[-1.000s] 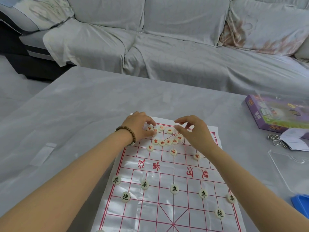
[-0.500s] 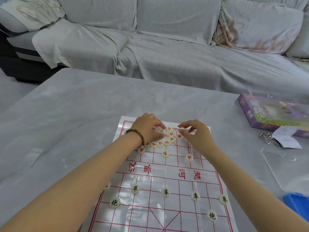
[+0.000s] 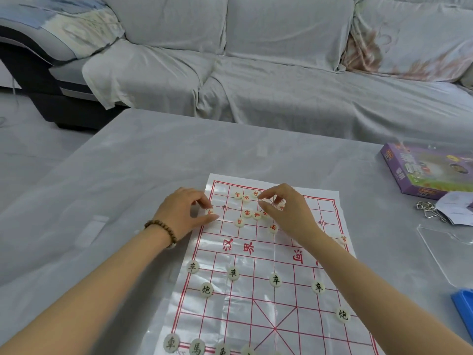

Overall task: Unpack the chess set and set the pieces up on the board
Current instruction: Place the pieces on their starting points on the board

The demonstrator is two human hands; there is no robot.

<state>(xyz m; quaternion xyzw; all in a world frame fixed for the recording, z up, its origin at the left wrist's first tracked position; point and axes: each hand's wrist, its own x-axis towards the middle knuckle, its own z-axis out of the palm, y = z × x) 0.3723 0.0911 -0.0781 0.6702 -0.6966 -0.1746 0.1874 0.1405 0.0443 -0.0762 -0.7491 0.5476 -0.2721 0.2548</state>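
Both hands work at the red-lined white plastic board (image 3: 253, 301). The left hand (image 3: 184, 213) pinches a cream red-lettered disc (image 3: 210, 212). The right hand (image 3: 286, 213) has curled fingers, its grip unclear. The purple cardboard box (image 3: 430, 172) hides its contents.

Bare grey table surface (image 3: 128, 175) lies left of and beyond the white plastic board sheet with red grid (image 3: 258, 298). On the sheet, the left half of the river band is open, between the far cluster of cream red-lettered discs (image 3: 247, 213) and the nearer rows of cream black-lettered discs (image 3: 233, 273). The left hand (image 3: 184, 213), pinching one border disc (image 3: 210, 211), and the right hand (image 3: 286, 213) cover the far rows. On the right stand a purple cardboard box (image 3: 409, 180), metal rings (image 3: 426, 210) and a clear plastic lid (image 3: 448, 252).
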